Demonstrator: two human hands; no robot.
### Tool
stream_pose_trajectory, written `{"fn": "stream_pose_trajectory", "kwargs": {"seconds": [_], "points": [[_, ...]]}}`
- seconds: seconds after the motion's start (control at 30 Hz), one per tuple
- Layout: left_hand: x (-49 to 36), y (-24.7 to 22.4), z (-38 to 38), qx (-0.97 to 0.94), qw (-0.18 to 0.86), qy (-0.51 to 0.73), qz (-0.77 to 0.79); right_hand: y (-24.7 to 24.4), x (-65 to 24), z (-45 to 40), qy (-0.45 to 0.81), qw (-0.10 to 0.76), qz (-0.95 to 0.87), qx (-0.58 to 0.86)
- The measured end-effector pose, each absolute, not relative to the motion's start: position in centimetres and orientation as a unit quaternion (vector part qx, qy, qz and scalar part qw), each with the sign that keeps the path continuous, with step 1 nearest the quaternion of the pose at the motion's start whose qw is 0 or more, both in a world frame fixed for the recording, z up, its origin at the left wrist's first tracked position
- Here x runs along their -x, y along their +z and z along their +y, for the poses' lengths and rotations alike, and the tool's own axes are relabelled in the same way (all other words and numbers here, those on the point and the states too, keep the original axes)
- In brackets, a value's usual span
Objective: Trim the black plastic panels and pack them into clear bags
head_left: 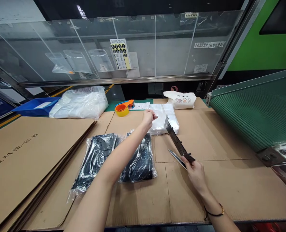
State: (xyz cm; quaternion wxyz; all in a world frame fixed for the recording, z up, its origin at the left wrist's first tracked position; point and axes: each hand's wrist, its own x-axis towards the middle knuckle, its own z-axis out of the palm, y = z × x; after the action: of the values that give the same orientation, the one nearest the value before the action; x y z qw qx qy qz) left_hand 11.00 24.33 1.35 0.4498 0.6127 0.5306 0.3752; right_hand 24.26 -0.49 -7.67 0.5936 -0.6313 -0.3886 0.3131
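My left hand (149,118) reaches over the far-left edge of a stack of clear plastic bags (168,117), its fingers closed in a pinch. Whatever they hold, if anything, is too small to make out. In my right hand (195,174) is a thin black plastic panel (176,139) with a perforated face and small tabs, tilted upward. The same hand also grips a slim pointed metal tool (177,158), whose kind is unclear. Black plastic parts in clear bags (139,161) lie beneath my left forearm, with another bagged black part (96,158) to their left.
Flat cardboard sheets (34,154) are stacked on the left. Behind lie a blue tray (34,108), a bundle of plastic bags (81,103), an orange tape dispenser (123,108) and a white pouch (181,100). A green conveyor belt (256,109) borders the right side.
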Motion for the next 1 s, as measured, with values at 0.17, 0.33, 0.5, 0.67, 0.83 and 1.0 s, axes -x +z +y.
{"fn": "stream_pose_trajectory", "kwargs": {"seconds": [0.17, 0.33, 0.5, 0.67, 0.83, 1.0], "points": [[-9.8, 1.2, 22.5, -0.654, 0.412, 0.367, 0.517, -7.5, -25.2, -0.6, 0.361, 0.633, -0.319, 0.606], [-7.5, 1.8, 20.2, -0.734, 0.365, 0.304, 0.485, -6.2, -25.4, -3.2, 0.494, 0.667, -0.194, 0.524], [-6.1, 3.1, 18.0, -0.779, 0.378, 0.229, 0.445, -5.7, -22.9, -6.7, 0.659, 0.621, 0.007, 0.424], [-5.7, 4.0, 15.9, -0.811, 0.374, 0.190, 0.408, -5.4, -19.9, -7.7, 0.667, 0.633, 0.100, 0.379], [-5.3, 4.0, 15.5, -0.840, 0.310, 0.180, 0.408, -7.3, -19.0, -8.7, 0.635, 0.664, 0.112, 0.379], [-5.9, 3.0, 14.9, -0.878, 0.197, 0.172, 0.401, -7.8, -19.0, -9.3, 0.574, 0.691, 0.105, 0.427]]}}
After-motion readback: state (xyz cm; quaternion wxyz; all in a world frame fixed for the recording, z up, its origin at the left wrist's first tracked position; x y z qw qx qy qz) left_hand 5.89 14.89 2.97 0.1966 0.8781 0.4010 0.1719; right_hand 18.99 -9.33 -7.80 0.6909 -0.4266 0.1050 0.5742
